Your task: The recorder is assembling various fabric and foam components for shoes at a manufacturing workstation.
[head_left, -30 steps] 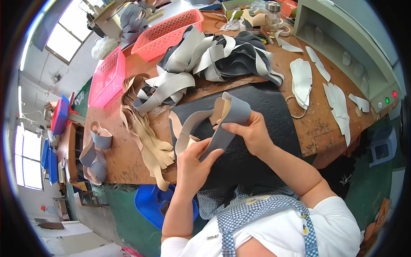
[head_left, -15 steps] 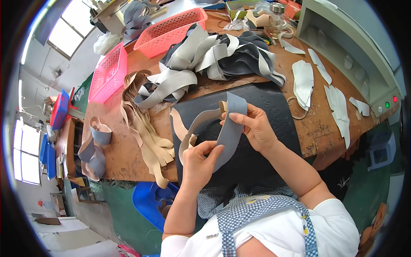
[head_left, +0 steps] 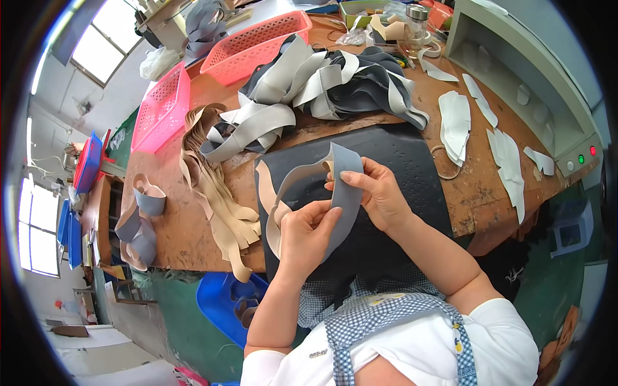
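Observation:
A long grey-blue leather strip (head_left: 348, 209) with a beige back loops above a black mat (head_left: 421, 193) in front of me. The fingers of my right hand (head_left: 384, 196) pinch its upper part, thumb on the grey face. Lower on the same strip, at its left edge, my left hand (head_left: 306, 235) grips with thumb and forefinger. From there the strip curves back to the left, beige side showing in places. To the left of the mat lies a bundle of beige strips (head_left: 222, 202).
A heap of grey and black strips (head_left: 270, 119) lies beyond the mat. Pink baskets (head_left: 161, 106) stand behind it, and white cut pieces (head_left: 454, 125) lie right, beside a grey machine housing (head_left: 560, 122). Curled grey strips (head_left: 143, 244) sit far left; a blue tub (head_left: 215, 305) is below.
My left hand has moved slightly up along the strip, nearer the right hand. The strip's upper bend has shifted a little left, and my right hand has moved slightly left with it.

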Action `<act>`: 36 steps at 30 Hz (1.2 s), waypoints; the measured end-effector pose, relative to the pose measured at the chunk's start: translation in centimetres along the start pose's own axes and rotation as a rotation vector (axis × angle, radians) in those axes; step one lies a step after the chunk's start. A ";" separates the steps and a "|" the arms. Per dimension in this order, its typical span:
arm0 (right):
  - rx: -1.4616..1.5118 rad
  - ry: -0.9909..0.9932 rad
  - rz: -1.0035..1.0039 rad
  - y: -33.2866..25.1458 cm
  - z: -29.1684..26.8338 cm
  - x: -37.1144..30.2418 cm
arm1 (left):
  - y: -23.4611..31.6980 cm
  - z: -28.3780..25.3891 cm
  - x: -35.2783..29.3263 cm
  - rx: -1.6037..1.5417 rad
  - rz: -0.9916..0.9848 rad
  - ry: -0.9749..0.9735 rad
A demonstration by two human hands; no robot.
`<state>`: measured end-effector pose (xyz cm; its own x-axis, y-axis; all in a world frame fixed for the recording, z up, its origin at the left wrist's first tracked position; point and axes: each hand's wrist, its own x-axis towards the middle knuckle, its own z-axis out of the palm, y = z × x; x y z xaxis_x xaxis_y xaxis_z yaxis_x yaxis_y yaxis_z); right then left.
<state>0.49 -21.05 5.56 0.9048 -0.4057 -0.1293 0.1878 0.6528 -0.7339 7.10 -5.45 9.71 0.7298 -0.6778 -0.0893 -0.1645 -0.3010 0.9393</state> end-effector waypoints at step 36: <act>-1.385 -0.080 -0.470 -1.1 -0.4 -4.4 | -1.9 2.6 -1.5 0.551 0.670 0.401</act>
<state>-3.87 -20.25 6.62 0.8923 -0.3369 0.3005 -0.0020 -0.6686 -0.7436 4.60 -5.62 7.16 0.5269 -0.5741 0.6267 -0.8452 -0.2767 0.4572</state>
